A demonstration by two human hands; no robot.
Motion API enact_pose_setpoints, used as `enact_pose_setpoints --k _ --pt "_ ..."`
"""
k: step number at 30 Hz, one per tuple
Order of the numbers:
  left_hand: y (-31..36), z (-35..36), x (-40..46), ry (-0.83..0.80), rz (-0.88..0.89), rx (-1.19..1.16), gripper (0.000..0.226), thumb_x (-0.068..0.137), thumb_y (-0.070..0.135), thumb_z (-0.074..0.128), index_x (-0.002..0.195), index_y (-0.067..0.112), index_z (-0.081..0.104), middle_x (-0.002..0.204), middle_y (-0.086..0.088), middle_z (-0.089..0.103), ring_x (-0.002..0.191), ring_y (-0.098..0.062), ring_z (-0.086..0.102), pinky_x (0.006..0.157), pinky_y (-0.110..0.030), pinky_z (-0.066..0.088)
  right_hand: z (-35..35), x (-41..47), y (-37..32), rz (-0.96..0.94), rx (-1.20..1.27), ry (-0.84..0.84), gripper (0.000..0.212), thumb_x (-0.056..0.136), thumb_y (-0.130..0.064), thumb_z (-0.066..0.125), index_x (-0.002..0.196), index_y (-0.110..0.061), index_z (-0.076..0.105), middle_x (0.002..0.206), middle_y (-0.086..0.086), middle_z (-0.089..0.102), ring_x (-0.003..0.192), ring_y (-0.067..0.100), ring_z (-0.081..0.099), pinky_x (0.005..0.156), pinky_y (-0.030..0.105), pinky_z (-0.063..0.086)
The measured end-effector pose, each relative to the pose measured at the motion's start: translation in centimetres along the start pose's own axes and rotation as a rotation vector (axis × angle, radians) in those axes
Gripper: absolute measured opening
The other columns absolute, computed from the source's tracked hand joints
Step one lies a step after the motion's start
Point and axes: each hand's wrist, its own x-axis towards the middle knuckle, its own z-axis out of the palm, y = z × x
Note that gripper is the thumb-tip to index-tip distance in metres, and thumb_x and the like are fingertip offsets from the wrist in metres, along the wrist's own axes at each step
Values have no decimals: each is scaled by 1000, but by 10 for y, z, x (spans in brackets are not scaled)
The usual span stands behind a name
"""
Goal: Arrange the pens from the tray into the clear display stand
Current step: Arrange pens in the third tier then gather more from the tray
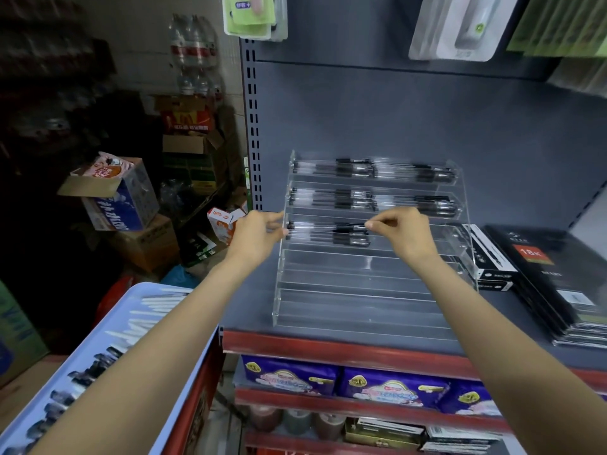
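A clear tiered display stand [361, 290] sits on the grey shelf. Its top two tiers hold rows of black-capped pens, and the third tier's left half holds a few more. Over that third tier I hold one pen [325, 227] level between both hands. My left hand [259, 233] pinches its left end at the stand's left edge. My right hand [404, 229] pinches its right end near the stand's middle. The light-blue tray [177, 372] at lower left carries several more pens, partly hidden by my left forearm.
Black boxed goods [542, 274] lie stacked on the shelf right of the stand. The shelf's red front edge [328, 348] runs below it, with purple packs on the lower shelf. Cardboard boxes pile up at the left. Packaged items hang above.
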Motion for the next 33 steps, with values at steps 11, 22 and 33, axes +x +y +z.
enact_pose_setpoints --k 11,22,33 --pt "-3 5 0 35 -21 -86 44 88 12 62 131 8 52 122 -14 62 116 -23 57 96 -23 38 4 6 -10 -11 -171 -114 10 81 -10 70 89 -5 75 91 10 72 76 10 56 61 -1 36" --pt "-9 -5 -14 82 81 -125 39 89 19 61 128 18 55 113 -1 65 94 -14 62 90 -27 48 13 10 -39 14 -220 -208 13 86 -6 62 92 -8 74 98 10 72 91 18 65 79 15 41" --pt "-105 -67 -75 15 43 -32 22 93 21 56 112 14 64 97 -2 67 84 -10 58 76 -19 45 126 -74 -131 -129 82 -253 20 90 -8 55 101 -14 71 101 1 68 83 6 56 67 -2 38"
